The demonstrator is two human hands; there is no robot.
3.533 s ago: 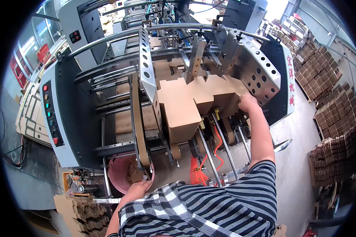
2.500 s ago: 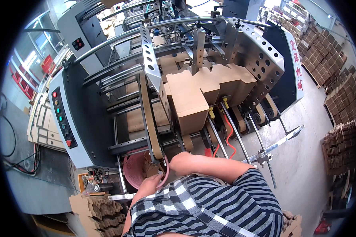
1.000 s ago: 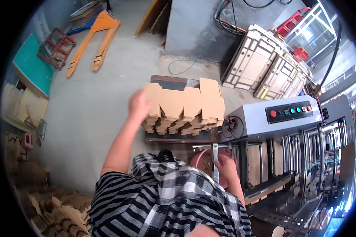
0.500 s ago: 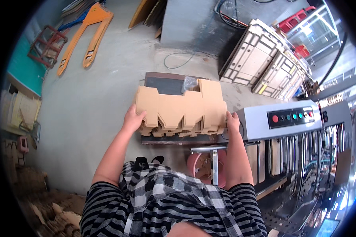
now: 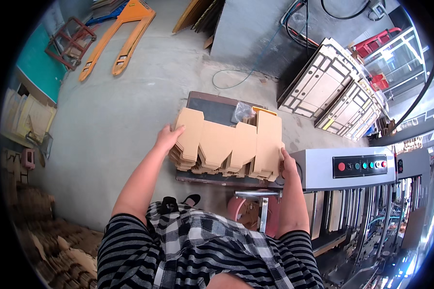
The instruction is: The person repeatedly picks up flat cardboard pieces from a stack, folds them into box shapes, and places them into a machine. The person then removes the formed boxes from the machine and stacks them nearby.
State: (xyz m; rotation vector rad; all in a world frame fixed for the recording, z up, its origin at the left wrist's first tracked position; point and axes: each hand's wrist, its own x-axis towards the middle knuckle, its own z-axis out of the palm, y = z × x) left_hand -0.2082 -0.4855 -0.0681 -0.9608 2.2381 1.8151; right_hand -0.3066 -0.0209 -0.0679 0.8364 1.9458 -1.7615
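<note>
A: What's changed?
B: Our left hand (image 5: 170, 138) has its fingers clamped on the left end of the cardboard stack (image 5: 219, 142), on that low dark platform (image 5: 207, 107). A second ago our right hand (image 5: 289, 163) was at the pink basket (image 5: 234, 208); now it's touching the right end, grip unclear.
A: So we've got both ends covered.
</note>
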